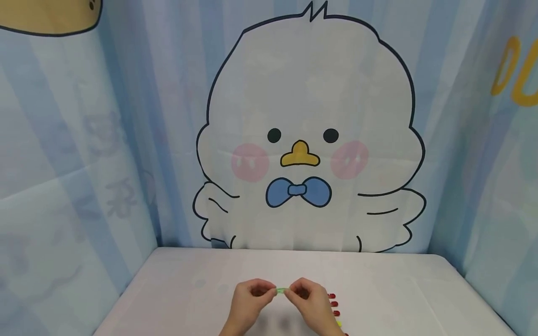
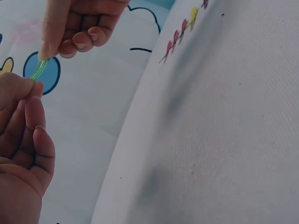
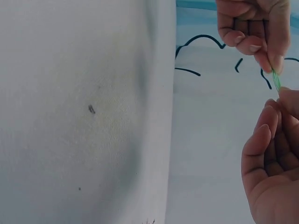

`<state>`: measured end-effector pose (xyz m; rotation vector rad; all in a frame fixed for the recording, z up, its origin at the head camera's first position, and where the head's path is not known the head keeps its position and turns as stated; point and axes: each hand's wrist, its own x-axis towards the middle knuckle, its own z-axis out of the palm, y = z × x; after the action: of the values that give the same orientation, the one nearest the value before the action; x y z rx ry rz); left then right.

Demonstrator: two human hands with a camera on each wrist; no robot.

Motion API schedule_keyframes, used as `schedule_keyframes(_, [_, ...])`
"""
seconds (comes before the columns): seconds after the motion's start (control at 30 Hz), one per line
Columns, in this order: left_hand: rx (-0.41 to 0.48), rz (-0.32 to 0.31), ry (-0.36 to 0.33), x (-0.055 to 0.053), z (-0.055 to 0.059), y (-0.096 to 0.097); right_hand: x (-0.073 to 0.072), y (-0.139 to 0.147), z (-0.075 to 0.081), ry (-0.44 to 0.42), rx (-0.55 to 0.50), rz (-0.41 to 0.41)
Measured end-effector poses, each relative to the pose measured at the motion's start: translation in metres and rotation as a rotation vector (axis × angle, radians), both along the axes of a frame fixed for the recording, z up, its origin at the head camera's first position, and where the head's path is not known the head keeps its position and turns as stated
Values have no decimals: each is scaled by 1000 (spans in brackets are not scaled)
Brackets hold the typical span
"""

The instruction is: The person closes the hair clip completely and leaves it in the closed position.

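Observation:
A short, thin green strip [image 1: 280, 290] that looks like a bundle of fine strands is stretched between both hands above the white table. My left hand [image 1: 248, 301] pinches one end between thumb and forefinger. The other end is pinched the same way by my right hand [image 1: 313, 303]. In the left wrist view the strip [image 2: 40, 70] bows slightly; the right wrist view shows the strip's strands [image 3: 276, 80] running side by side. Its two ends are hidden under the fingertips. The remaining fingers of both hands are loosely curled.
Small red pieces [image 1: 334, 304] and a yellow piece [image 1: 338, 323] lie in a row on the table [image 1: 403, 298], beside and partly behind my right hand. In the left wrist view, the red pieces [image 2: 175, 37] show thin tails. A cartoon-printed curtain [image 1: 311, 93] closes off the back and sides.

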<state>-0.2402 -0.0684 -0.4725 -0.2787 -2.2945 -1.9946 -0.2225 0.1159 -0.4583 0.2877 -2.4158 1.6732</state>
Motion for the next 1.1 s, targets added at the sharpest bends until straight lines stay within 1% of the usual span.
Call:
schedule_keyframes(0.07, [0,-10,-8,-2,0,-1,-1,1,0,-7,9,4])
schedule_keyframes(0.23, [22,-42,-76,-1,-2,-3,-1,3,-1,-17,51,46])
schedule_keyframes(0.27, [31,-46,-88,-2,-3,-3,-1,4,-1,-13,60,61])
schedule_keyframes(0.4, [68,-64,-128,-1,-4,-4,0,7,-3,53,92,114])
schedule_keyframes(0.53, [84,-96,-139,-1,-6,-5,1,9,-4,94,104,138])
schedule_keyframes(0.63, [71,-126,-132,-1,-8,-7,1,10,-4,95,104,151])
schedule_keyframes(0.77, [54,-160,-148,2,-10,-9,1,13,-5,121,101,168])
schedule_keyframes(0.83, [46,-164,-162,3,-10,-11,0,16,-6,150,111,162])
schedule_keyframes(0.93, [23,-158,-179,5,-12,-14,-2,23,-7,180,139,131])
schedule_keyframes(1.03, [-5,-152,-188,5,-13,-19,-6,32,-8,182,176,93])
schedule_keyframes(1.1, [-14,-148,-194,6,-13,-22,-9,38,-9,167,191,78])
